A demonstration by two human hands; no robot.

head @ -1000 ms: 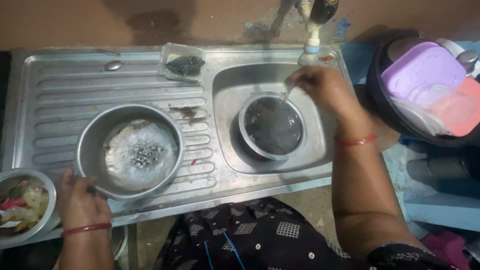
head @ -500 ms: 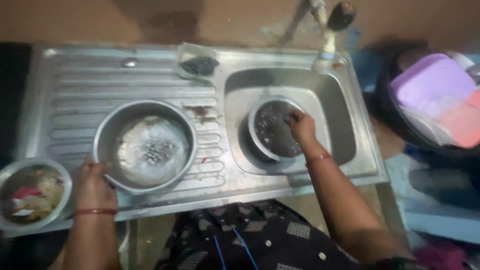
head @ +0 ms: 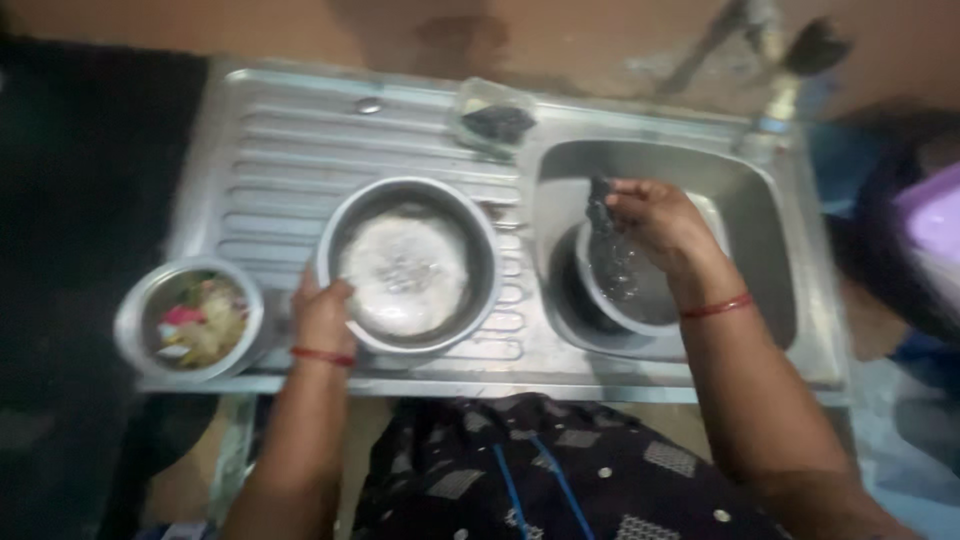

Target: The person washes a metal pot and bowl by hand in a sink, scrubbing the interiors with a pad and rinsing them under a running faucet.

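left hand (head: pixel 322 315) grips the big steel pot's (head: pixel 410 265) rim; right of it, right hand (head: pixel 655 222) clasps a dark scrubber (head: pixel 598 215) over the sink bowl (head: pixel 625 285).

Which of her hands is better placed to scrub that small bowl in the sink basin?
Probably the right hand: it is over the small bowl in the basin, gripping a dark scrubber. The left hand holds the big pot's rim on the drainboard.

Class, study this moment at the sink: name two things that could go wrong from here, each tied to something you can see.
1. The large steel pot sits on the ribbed drainboard near its front edge, steadied only by the left hand on its rim; it might slide off.
2. The right hand lifts a dark wet scrubber over the bowl in the basin; water could splash.
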